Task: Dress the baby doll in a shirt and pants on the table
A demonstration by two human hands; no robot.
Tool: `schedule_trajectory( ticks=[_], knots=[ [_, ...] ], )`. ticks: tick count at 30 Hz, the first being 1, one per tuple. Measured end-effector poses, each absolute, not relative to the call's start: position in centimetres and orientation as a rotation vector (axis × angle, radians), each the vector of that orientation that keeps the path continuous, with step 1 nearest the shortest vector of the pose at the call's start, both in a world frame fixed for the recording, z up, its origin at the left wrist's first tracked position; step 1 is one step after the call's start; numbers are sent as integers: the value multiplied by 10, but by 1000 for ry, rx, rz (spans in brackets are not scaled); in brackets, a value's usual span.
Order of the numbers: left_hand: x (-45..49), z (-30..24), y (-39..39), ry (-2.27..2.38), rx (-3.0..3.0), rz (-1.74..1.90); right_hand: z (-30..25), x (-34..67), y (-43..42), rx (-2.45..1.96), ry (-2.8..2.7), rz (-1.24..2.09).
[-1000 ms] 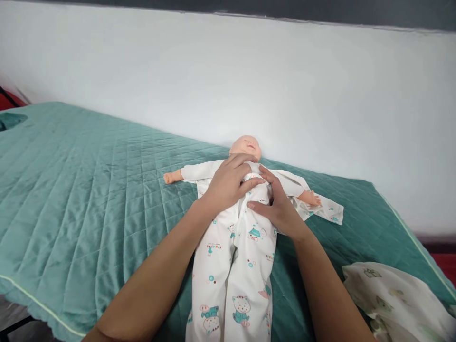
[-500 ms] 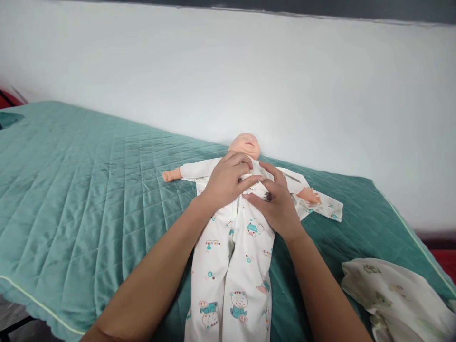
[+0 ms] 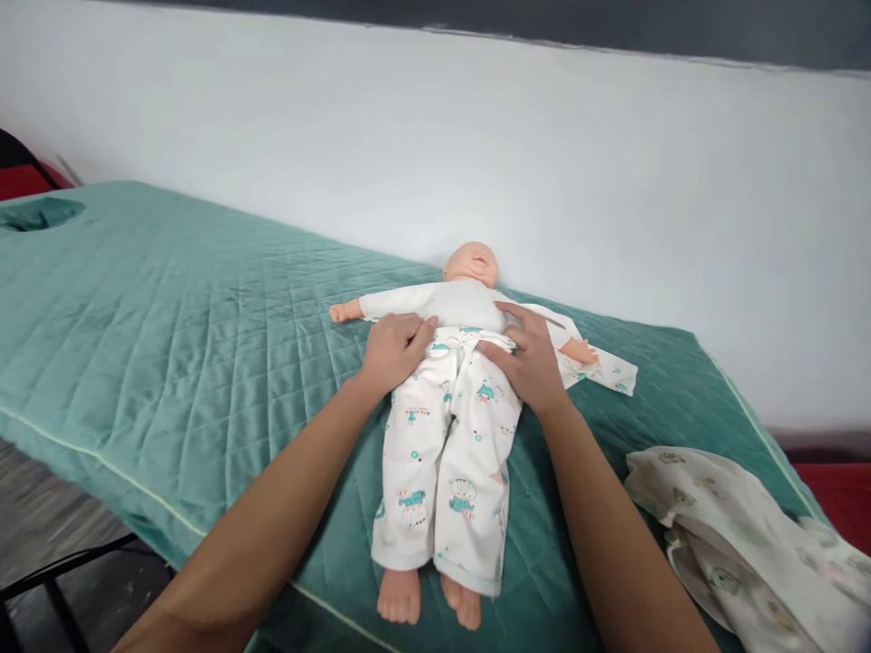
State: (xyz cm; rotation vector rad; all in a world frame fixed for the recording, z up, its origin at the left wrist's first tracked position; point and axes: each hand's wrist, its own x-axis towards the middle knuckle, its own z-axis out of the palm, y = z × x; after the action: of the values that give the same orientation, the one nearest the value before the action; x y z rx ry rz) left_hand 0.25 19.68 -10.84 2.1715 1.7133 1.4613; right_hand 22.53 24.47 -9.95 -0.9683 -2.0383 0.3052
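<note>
A baby doll (image 3: 469, 307) lies on its back, its arms spread in a white long-sleeved top. White baby pants (image 3: 445, 435) with cartoon prints cover its legs up to the waist, and both bare feet stick out below the cuffs. At the left side of the waistband, my left hand (image 3: 398, 352) is closed on the cloth, its fingertips partly hidden. My right hand (image 3: 529, 358) grips the waistband's other side, thumb on the front and index finger stretched over the doll's top. A printed white garment (image 3: 616, 372) lies partly under the doll's arm at the right.
The green quilted cover (image 3: 224, 336) spreads under everything, against a white wall (image 3: 340, 136). A crumpled printed cloth (image 3: 735, 526) lies at the right front. Near the left end, the cover has a round hole (image 3: 41, 213). A black metal frame (image 3: 68, 571) stands below the front edge.
My left hand has moved from the doll's belly out to the left side of the waistband. The waistband now lies flatter across the waist. The view has shifted, bringing the doll's feet into sight.
</note>
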Motion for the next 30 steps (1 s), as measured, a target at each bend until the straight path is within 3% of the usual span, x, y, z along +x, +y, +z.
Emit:
schedule_trajectory(
  ticks=[14, 22, 30],
  knots=[
    [-1, -127, 152, 2183, 2378, 991, -121, 248, 194, -1093, -1957, 254],
    [0, -130, 152, 2091, 2236, 1105, -127, 243, 147, -1278, -1752, 693],
    [13, -123, 173, 1778, 2055, 1434, -129, 243, 161, -1214, -1693, 810]
  ],
)
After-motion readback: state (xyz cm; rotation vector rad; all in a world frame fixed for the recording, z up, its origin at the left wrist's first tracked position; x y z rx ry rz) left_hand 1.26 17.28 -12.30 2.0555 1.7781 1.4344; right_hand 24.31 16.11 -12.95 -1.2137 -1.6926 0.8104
